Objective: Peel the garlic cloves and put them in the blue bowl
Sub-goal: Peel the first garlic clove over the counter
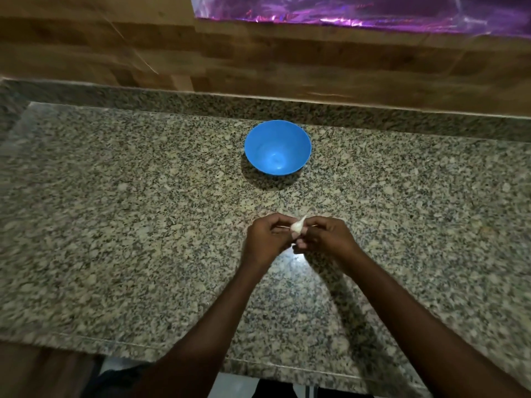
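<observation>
A light, papery-skinned garlic clove (297, 226), pinched by both hands' fingers (283, 225), blue bowl (277, 147) at 12 o'clock.

Both bare forearms rise from the lower edge of the frame and converge just below centre, left hand (268, 239) and right hand (327, 238) knuckles-up, fingertips touching, together pinching a small white garlic clove (297, 226) between thumbs and forefingers.

We see the garlic (297, 227) only partly, fingers (280, 225) covering its lower half; the purple sheet (359, 12) is cut off above.
</observation>
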{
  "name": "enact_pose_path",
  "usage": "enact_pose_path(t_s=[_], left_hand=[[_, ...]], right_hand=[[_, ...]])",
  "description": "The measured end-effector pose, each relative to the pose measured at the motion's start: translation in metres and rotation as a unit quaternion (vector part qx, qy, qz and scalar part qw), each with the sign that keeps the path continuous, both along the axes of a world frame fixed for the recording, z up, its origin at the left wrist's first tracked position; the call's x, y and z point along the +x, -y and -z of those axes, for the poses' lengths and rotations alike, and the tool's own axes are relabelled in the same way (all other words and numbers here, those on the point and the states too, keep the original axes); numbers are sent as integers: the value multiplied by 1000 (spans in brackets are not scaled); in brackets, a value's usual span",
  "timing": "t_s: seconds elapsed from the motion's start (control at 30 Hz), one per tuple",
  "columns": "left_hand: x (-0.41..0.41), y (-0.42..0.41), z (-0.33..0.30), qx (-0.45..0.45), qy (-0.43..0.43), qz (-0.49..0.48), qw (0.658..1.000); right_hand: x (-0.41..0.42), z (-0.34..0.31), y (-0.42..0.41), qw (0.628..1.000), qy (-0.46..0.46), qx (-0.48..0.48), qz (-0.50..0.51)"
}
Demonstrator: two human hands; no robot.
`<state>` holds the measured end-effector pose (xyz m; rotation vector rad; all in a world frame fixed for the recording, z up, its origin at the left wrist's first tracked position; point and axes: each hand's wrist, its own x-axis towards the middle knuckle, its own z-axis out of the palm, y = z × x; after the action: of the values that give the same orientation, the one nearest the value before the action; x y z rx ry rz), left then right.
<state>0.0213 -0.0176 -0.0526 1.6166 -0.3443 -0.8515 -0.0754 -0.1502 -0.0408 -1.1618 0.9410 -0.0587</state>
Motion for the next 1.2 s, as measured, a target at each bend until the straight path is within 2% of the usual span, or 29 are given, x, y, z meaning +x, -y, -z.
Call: enact_pose_path(t_s=[0.23,0.7,0.87,1.2], left_hand=[[-7,20,-11,-23,-33,22,999],[-15,32,-7,13,-54,24,998],[-16,35,-10,5,-44,31,999],[-17,32,-8,4,-45,-4,999]], right_hand=[[-19,-4,21,999,29,42,12],[-22,-5,29,999,-12,-48,4],[-17,0,24,992,-31,-124,1],[-10,6,14,987,-61,-138,47]])
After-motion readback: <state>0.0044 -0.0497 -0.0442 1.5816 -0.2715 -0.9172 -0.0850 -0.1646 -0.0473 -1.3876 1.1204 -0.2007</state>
